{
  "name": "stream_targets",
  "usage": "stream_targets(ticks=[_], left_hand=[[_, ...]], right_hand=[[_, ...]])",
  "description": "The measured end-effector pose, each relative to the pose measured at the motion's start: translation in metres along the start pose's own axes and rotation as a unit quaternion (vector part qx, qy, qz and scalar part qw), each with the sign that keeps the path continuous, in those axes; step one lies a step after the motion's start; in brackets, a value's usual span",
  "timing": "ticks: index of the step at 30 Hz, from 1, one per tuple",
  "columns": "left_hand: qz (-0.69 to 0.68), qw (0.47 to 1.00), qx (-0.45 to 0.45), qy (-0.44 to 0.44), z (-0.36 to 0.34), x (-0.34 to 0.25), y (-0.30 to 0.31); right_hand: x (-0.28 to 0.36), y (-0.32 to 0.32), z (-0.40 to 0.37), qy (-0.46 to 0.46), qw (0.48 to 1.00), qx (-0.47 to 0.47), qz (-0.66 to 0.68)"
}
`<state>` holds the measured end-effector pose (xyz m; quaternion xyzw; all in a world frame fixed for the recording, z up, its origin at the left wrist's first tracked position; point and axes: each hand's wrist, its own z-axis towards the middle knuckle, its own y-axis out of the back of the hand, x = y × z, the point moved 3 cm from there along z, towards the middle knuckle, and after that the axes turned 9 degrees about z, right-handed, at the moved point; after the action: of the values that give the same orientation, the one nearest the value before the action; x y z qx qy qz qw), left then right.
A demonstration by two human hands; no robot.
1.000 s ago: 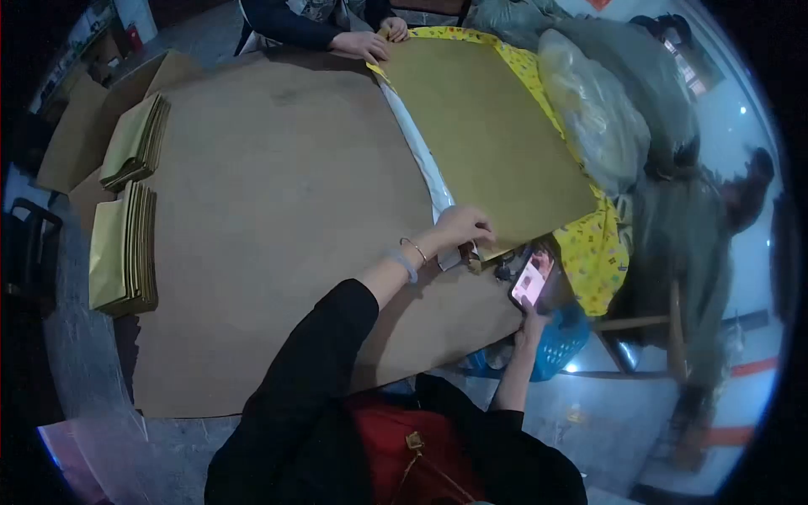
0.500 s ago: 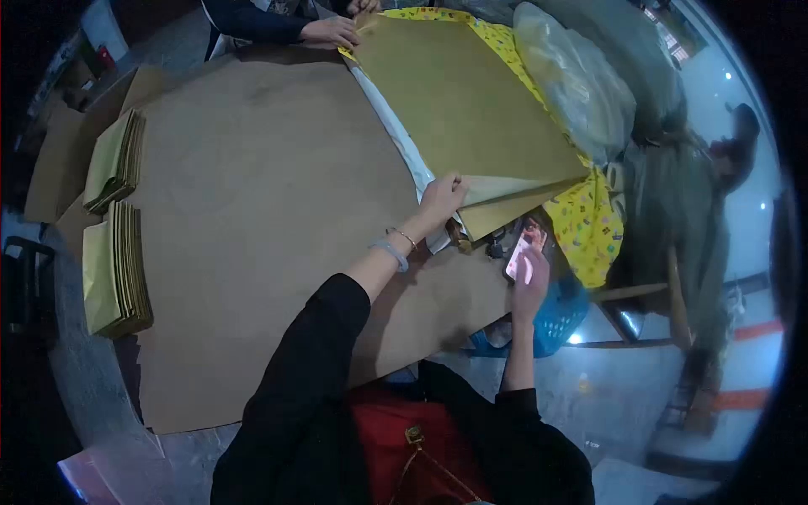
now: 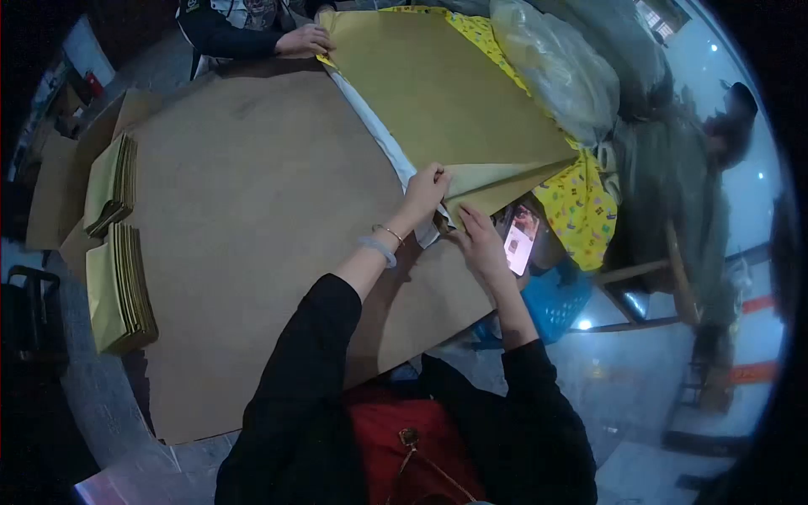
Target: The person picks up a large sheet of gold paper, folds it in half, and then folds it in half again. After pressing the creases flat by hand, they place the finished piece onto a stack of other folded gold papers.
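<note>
Near corner of the paper sheet raised off the worktop
My left hand has its grip pinched on that corner; my right hand lies slack-fingered just beneath. I judge it light, floppy, crease-prone: hold the edges.

Long black sleeves cover both arms. A red garment with a small gold clasp lies across the chest. Behind the left hand, a thin gold bangle and a pale band circle the wrist.
</note>
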<state>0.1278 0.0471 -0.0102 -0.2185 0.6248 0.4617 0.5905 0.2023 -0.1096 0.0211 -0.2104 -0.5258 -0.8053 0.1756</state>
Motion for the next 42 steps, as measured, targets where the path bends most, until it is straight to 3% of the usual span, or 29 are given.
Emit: stream_targets(ticks=[8,10,12,14,16,18,20,23,26,28,29,33,36,38,40,41,42], left_hand=[[0.048,0.998,0.017,-0.024,-0.007,-0.014,0.003],[0.048,0.996,0.035,-0.068,-0.014,-0.025,0.004],[0.059,0.994,0.075,-0.05,-0.012,-0.024,0.0],[0.127,0.98,0.07,-0.133,-0.01,-0.019,-0.006],[0.088,0.985,0.044,-0.14,-0.015,-0.02,-0.004],[0.134,0.965,0.181,-0.131,-0.011,-0.015,-0.008],[0.134,0.965,0.178,-0.135,-0.011,-0.012,-0.009],[0.109,0.941,0.176,-0.269,-0.013,-0.017,-0.005],[0.154,0.92,0.184,-0.308,-0.011,-0.01,-0.007],[0.17,0.917,0.227,-0.281,-0.01,-0.014,-0.005],[0.171,0.917,0.235,-0.273,-0.01,-0.017,-0.004],[0.182,0.923,0.219,-0.259,-0.011,-0.022,-0.006],[0.152,0.95,0.17,-0.213,-0.013,-0.024,-0.003],[0.136,0.973,0.126,-0.135,-0.015,-0.022,0.004],[0.125,0.974,0.13,-0.138,-0.013,-0.018,0.004],[0.13,0.972,0.135,-0.144,-0.014,-0.019,0.003],[0.135,0.97,0.138,-0.15,-0.014,-0.02,0.003]], right_hand=[[-0.012,0.003,-0.004,0.021,1.0,0.011,-0.008],[-0.013,0.003,0.0,0.015,1.0,0.004,0.007],[-0.015,0.004,0.004,-0.008,0.998,-0.051,0.029],[-0.021,0.003,0.006,0.005,0.997,-0.069,0.036],[-0.021,0.007,0.008,-0.046,0.992,-0.094,0.072],[-0.022,0.011,0.011,-0.057,0.99,-0.081,0.1],[-0.025,0.012,0.012,-0.095,0.98,-0.094,0.144],[-0.03,0.014,0.014,-0.128,0.978,-0.072,0.148],[-0.027,0.014,0.014,-0.158,0.974,-0.059,0.151],[-0.019,0.018,0.016,-0.111,0.977,-0.1,0.154],[-0.019,0.019,0.014,-0.178,0.969,-0.074,0.156],[-0.032,0.017,0.012,-0.22,0.941,-0.086,0.241],[-0.061,0.041,0.003,-0.145,0.943,-0.201,0.223],[-0.092,0.059,-0.008,-0.254,0.895,-0.256,0.262],[-0.114,0.078,-0.016,-0.156,0.958,-0.229,0.073],[-0.135,0.079,-0.021,-0.187,0.963,-0.191,-0.019],[-0.144,0.08,-0.026,-0.187,0.963,-0.192,-0.022]])
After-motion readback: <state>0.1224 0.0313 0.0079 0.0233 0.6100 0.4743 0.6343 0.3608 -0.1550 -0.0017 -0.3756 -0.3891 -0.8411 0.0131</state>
